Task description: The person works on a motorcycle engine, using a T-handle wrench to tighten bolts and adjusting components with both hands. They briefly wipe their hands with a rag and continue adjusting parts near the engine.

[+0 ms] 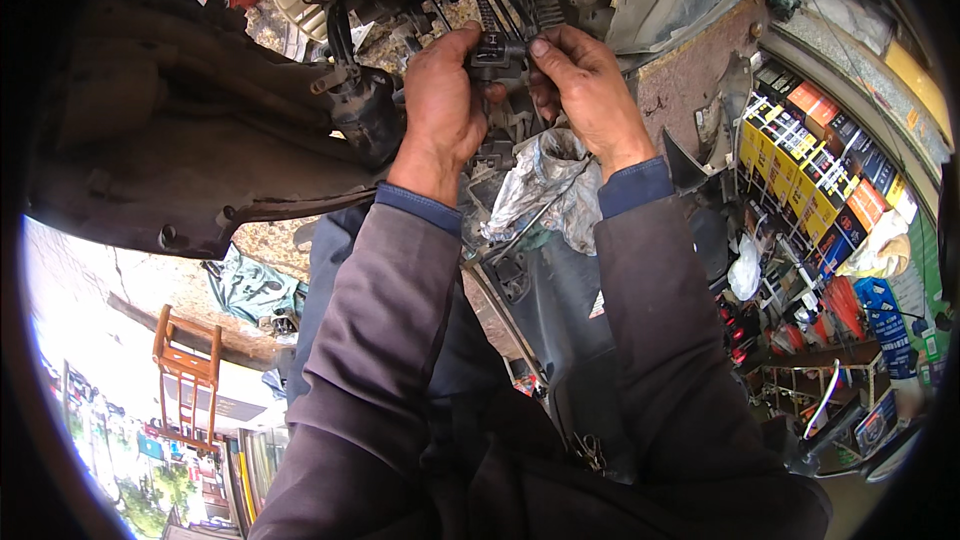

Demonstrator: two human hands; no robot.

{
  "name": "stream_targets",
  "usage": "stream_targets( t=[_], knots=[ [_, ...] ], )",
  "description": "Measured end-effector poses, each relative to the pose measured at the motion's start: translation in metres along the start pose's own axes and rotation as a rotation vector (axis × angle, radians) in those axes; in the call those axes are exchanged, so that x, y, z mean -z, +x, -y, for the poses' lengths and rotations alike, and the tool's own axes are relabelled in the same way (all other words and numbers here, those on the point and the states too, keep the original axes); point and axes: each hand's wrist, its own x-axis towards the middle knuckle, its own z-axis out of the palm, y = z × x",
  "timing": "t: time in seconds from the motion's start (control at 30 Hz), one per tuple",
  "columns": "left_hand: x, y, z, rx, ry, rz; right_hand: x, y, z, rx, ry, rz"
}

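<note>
My left hand [440, 110] and my right hand [590, 95] are raised at the top middle, closed on a small black part [497, 57] from either side. My thumbs press near its ends, and some fingertips are hidden behind it. Ribbed hoses and dark cables [488, 10] run up from there into the vehicle's underparts. A black cylindrical component [365, 120] hangs left of my left hand. Below and between my wrists lies a crumpled, dirty pale sheet or rag [540, 190].
A large dark plastic body panel [150, 150] spans the left. Stacked boxes [800, 170] and tools fill a shelf area at right. A wooden chair [188, 370] and green cloth [250, 285] are at lower left. A dark panel [560, 340] lies between my forearms.
</note>
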Motion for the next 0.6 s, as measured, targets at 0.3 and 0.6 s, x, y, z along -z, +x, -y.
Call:
stream_targets(
  t=[0.3, 0.6],
  knots=[
    [0.002, 0.000, 0.001, -0.041, 0.010, 0.006, 0.000, 0.001, -0.001, -0.031, 0.008, 0.001],
    [0.004, -0.002, 0.001, -0.035, 0.066, -0.037, 0.000, -0.023, -0.022, 0.089, 0.158, -0.109]
  ],
)
